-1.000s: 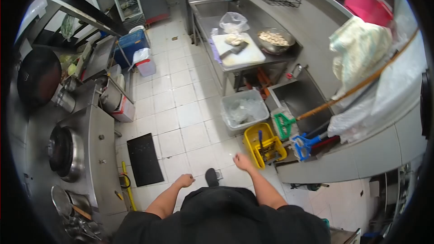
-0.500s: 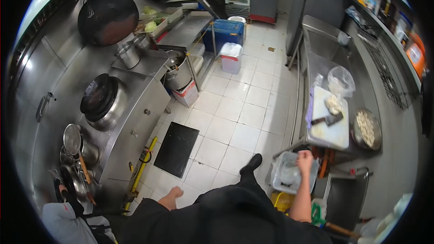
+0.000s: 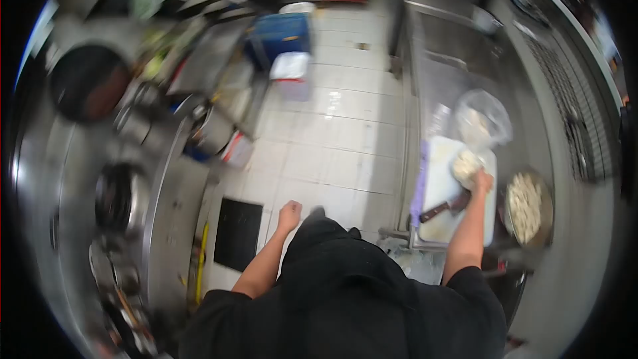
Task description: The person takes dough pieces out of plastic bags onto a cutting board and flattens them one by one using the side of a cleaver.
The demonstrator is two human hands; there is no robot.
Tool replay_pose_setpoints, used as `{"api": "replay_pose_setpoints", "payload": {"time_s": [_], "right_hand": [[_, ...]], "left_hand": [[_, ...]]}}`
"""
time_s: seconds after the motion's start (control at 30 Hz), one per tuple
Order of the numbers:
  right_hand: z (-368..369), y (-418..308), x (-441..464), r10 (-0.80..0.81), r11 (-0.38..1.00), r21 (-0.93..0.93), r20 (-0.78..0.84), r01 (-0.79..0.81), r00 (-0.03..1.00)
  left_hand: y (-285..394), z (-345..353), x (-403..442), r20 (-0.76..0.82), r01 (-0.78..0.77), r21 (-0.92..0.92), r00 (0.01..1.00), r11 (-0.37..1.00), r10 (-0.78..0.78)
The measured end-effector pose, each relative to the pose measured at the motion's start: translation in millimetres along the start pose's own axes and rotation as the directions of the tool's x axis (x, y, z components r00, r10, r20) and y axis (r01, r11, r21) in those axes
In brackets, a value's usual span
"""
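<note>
My right hand [image 3: 484, 182] reaches over the white cutting board [image 3: 435, 179], against a small mound of pale food [image 3: 467, 165]. Blur hides how its fingers are set, and whether they grip the food cannot be made out. A cleaver [image 3: 436, 211] lies on the board, its dark handle pointing left and its blade partly behind my right forearm. Beside the board, a metal bowl [image 3: 549, 216] holds many pale cut pieces. A clear plastic bag [image 3: 488, 118] with something pale inside rests just beyond the board. My left hand [image 3: 290, 214] hangs over the floor, fingers curled in, holding nothing visible.
A steel counter with a sink [image 3: 458, 36] runs along the right. Stoves and pots [image 3: 123, 199] line the left. A lidded white tub [image 3: 291, 70] and a blue bin [image 3: 282, 36] stand on the tiled floor ahead. A black mat [image 3: 238, 234] lies at left.
My right hand has moved from above the clear bin up to the food on the board. My left hand has swung forward. The view has shifted, bringing the counter closer.
</note>
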State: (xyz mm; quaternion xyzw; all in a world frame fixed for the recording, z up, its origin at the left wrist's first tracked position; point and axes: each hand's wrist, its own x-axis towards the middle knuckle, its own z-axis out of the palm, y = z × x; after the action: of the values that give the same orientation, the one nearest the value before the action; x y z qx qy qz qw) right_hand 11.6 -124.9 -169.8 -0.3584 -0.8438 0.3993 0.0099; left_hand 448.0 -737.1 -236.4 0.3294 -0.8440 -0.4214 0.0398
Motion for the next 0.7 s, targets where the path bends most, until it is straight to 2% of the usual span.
{"api": "replay_pose_setpoints", "payload": {"time_s": [0.03,0.07,0.1,0.13,0.17,0.2,0.27,0.3,0.37,0.4,0.43,0.47,0.5,0.57,0.6,0.63,0.7], "right_hand": [[41.7,71.5,80.6,-0.225,0.974,-0.034,-0.059,0.223,0.973],[-0.7,26.8,-16.1,-0.037,0.936,0.349,-0.044,0.05,0.998],[2.0,43.8,-2.6,-0.118,0.992,0.033,-0.094,0.121,0.989],[-13.9,26.3,-43.5,-0.15,0.95,0.274,-0.02,0.15,0.988],[-18.0,18.3,-56.8,-0.154,0.972,0.171,-0.058,0.162,0.986],[-30.2,1.3,-79.4,-0.176,0.953,0.244,-0.033,0.179,0.984],[-22.0,-6.0,-84.7,-0.024,0.897,0.441,0.003,0.02,1.0],[-26.1,-22.1,-99.4,-0.058,0.923,0.378,-0.036,0.067,0.998],[-16.3,-32.1,-112.3,-0.161,0.902,0.381,-0.137,0.202,0.977],[-19.5,-50.2,-125.4,-0.093,0.909,0.398,-0.104,0.127,0.99],[-22.3,-67.2,-138.5,-0.036,0.895,0.445,-0.023,0.042,0.999],[-14.4,-70.5,-143.3,-0.065,0.929,0.363,-0.019,0.067,0.998],[-0.1,-75.6,-151.8,-0.104,0.945,0.295,-0.136,0.14,0.985],[9.5,-104.2,-174.7,-0.268,0.949,0.086,-0.294,0.305,0.918],[4.5,-130.4,-191.7,-0.381,0.919,-0.036,-0.327,0.392,0.865],[3.7,-145.5,-200.7,-0.358,0.929,-0.04,-0.354,0.369,0.864],[13.3,-164.1,-219.0,-0.616,0.761,-0.298,-0.051,0.577,0.786]], "left_hand": [[18.3,17.8,36.0,0.034,-0.046,-0.065,0.998,0.997,0.048],[42.0,33.3,65.5,0.15,-0.037,-0.132,0.987,0.991,0.057],[85.3,40.3,83.4,0.299,0.067,-0.205,0.954,0.977,-0.003],[133.8,48.6,94.2,0.422,0.125,-0.248,0.907,0.961,-0.009],[180.2,54.0,104.7,0.528,0.196,-0.272,0.849,0.942,-0.024],[224.5,63.8,114.3,0.59,0.169,-0.231,0.807,0.958,0.0],[298.2,91.0,127.8,0.779,0.114,-0.286,0.606,0.951,0.162],[327.2,110.3,139.2,0.812,0.092,-0.261,0.558,0.961,0.168],[382.3,154.7,158.6,0.895,0.008,-0.344,0.305,0.939,0.325],[406.6,180.5,166.7,0.917,-0.023,-0.334,0.223,0.942,0.33],[429.4,202.2,173.5,0.92,0.04,-0.348,0.206,0.937,0.333],[453.3,221.2,176.3,0.926,0.109,-0.352,0.186,0.929,0.329],[474.3,234.8,180.5,0.944,0.093,-0.322,0.101,0.942,0.313],[521.2,259.7,190.4,0.995,0.197,-0.008,-0.095,0.98,0.027],[539.4,264.4,188.7,0.986,0.174,0.093,-0.151,0.98,-0.067],[556.2,268.3,191.6,0.981,0.149,0.102,-0.178,0.984,-0.074],[578.1,274.6,200.2,0.852,0.498,0.302,-0.523,0.813,0.004]]}}
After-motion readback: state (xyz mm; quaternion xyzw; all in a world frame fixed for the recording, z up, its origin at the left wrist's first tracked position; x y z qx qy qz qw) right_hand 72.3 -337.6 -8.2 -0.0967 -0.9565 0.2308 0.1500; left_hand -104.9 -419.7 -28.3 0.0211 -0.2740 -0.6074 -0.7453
